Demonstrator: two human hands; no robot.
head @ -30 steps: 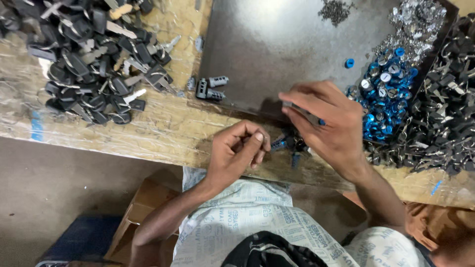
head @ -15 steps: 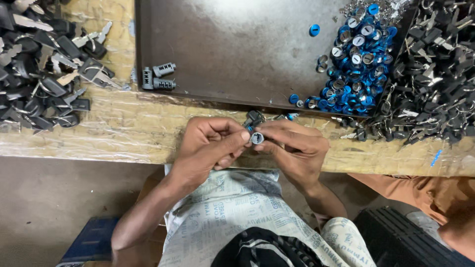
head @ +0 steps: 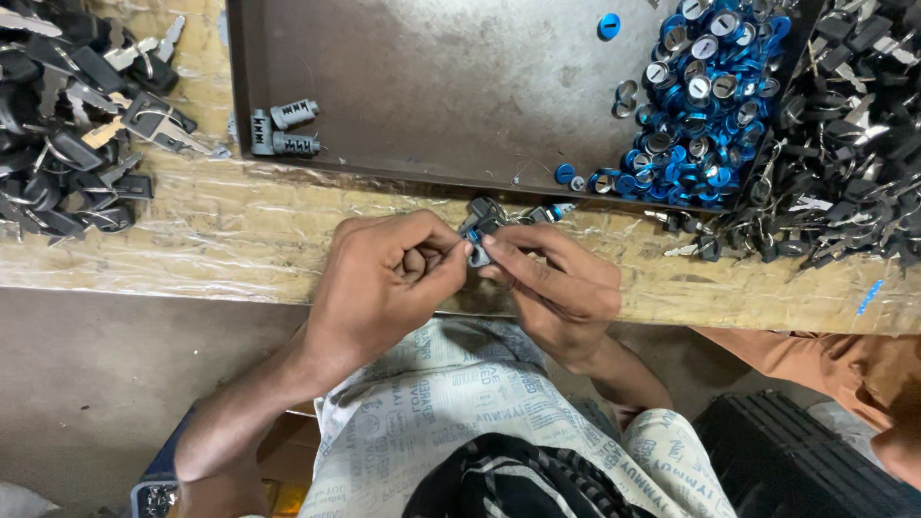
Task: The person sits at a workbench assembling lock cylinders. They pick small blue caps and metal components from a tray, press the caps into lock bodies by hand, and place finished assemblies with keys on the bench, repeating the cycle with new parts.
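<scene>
- Small lock part [head: 477, 251], dark with a blue bit, sits pinched between both hands at the near edge of the wooden bench [head: 288, 240].
- Left hand [head: 384, 288] is curled tight, thumb and forefinger on the part.
- Right hand [head: 556, 288] grips it from the right with closed fingertips.
- Just beyond lies a metal tray [head: 432, 86].
- Blue-ringed pieces [head: 700, 86] heap at its right.
- Black keys [head: 67, 115] pile at far left.

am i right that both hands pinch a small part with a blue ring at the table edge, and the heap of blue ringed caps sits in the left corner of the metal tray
Not quite. The head view shows the heap of blue ringed caps in the right corner of the metal tray, not the left. The rest holds: the left hand and right hand pinch the small part with a blue ring at the table edge.
</scene>
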